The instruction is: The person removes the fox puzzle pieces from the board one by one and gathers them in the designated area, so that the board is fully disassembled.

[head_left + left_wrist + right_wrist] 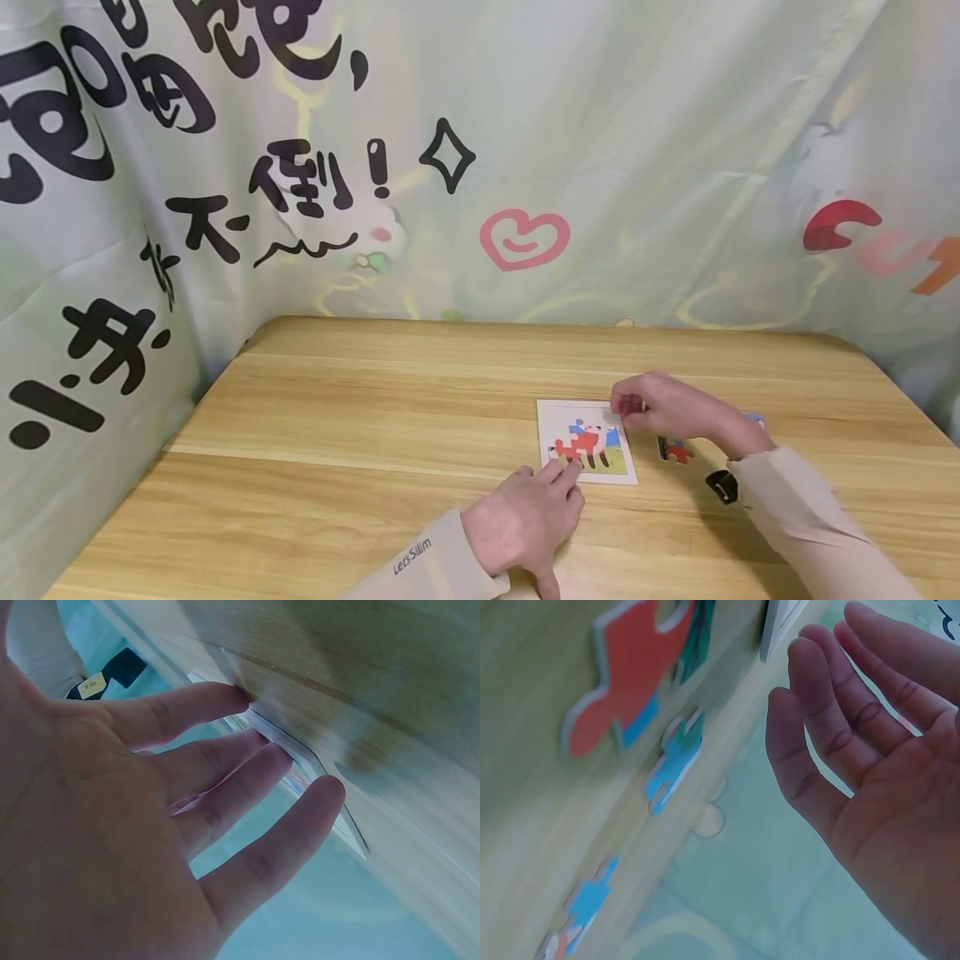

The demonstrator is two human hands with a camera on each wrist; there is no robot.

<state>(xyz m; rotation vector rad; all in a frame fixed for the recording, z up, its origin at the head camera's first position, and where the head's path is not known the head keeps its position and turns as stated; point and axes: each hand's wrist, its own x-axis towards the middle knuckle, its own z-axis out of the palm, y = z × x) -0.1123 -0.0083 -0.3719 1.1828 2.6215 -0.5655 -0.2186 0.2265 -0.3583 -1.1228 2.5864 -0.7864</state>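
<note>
A white-framed puzzle board (624, 475) with a red, blue and yellow picture lies on the wooden table (337, 417). My left hand (558, 475) rests flat, and its straight fingertips (240, 694) touch the near left edge of the board (341, 825). My right hand (628, 408) hovers over the board's far right corner (778, 626); its fingers (810, 682) are relaxed and hold nothing. A loose red puzzle piece (677, 451) lies just right of the board, under my right wrist. In the right wrist view this red piece (630, 667) is beside a blue one (673, 761).
Another blue piece (754, 419) peeks out behind my right wrist, and one more loose piece (585, 907) lies further along. A printed fabric backdrop (480, 167) closes off the table's far and left sides. Bare wood spreads to the left of the board.
</note>
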